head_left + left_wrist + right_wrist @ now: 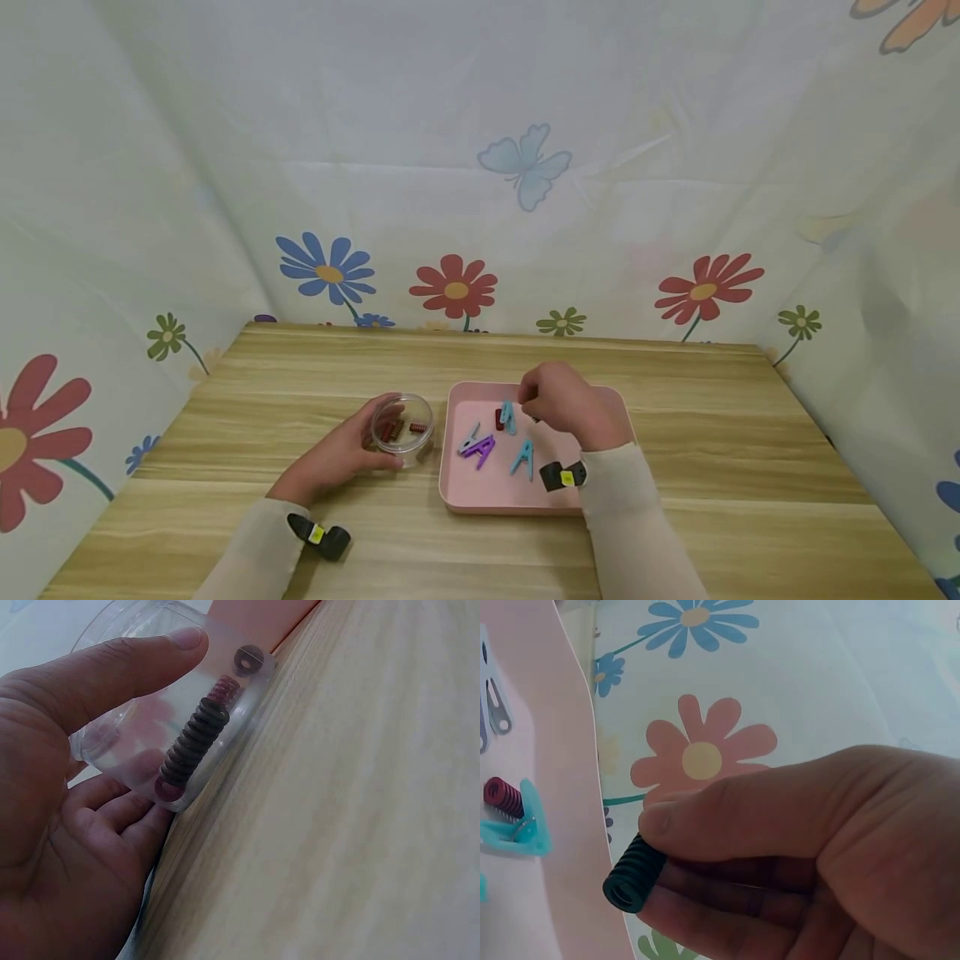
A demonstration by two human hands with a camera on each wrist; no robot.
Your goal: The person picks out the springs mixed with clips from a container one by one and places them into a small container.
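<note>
My left hand (pixel 348 446) grips a clear round jar (pixel 408 457) on the table, left of the pink tray (pixel 487 497). Inside the jar lie several small coil springs; the left wrist view shows a dark spring (pixel 193 742) beside reddish ones. Over the tray's far part, my right hand (pixel 566 404) pinches a dark green coil spring (pixel 634 876) between thumb and fingers, its lower end sticking out. A dark red spring (pixel 504 796) lies in the tray against a light blue clothespin (pixel 508 418).
Also in the tray are a purple clothespin (pixel 480 451), a pale grey-blue clothespin (pixel 468 438) and another blue clothespin (pixel 523 458). The wooden table (pixel 375 542) meets a flower-printed cloth (pixel 600 208) at the back and sides.
</note>
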